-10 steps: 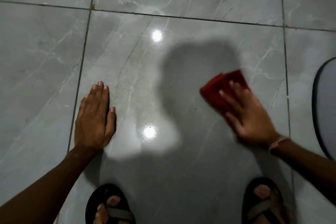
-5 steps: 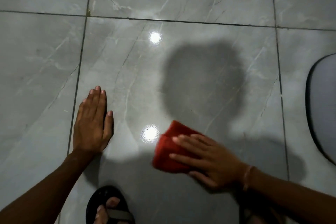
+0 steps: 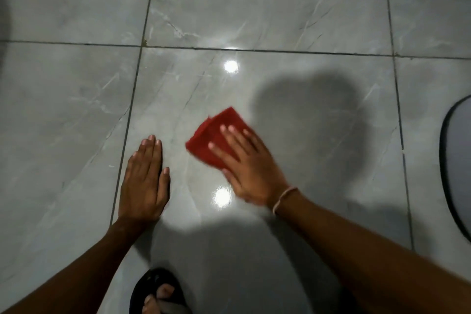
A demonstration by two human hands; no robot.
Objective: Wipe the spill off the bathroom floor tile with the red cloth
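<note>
A folded red cloth lies flat on the glossy grey marble floor tile, near its middle. My right hand presses down on the cloth with spread fingers, covering its near right part. My left hand rests flat on the same tile a short way to the left, fingers together, holding nothing. A faint wet sheen with a curved edge shows on the tile between and below the hands. The exact extent of the spill is hard to tell among reflections and shadows.
A dark-rimmed grey mat lies at the right edge. My left foot in a black sandal stands at the bottom. Grout lines border the tile. Two bright light reflections sit on the tile, and my shadow falls across its right half.
My right hand has slid the red cloth from the tile's right side down toward me, then up and left, close to my left hand. The left hand has stayed planted.
</note>
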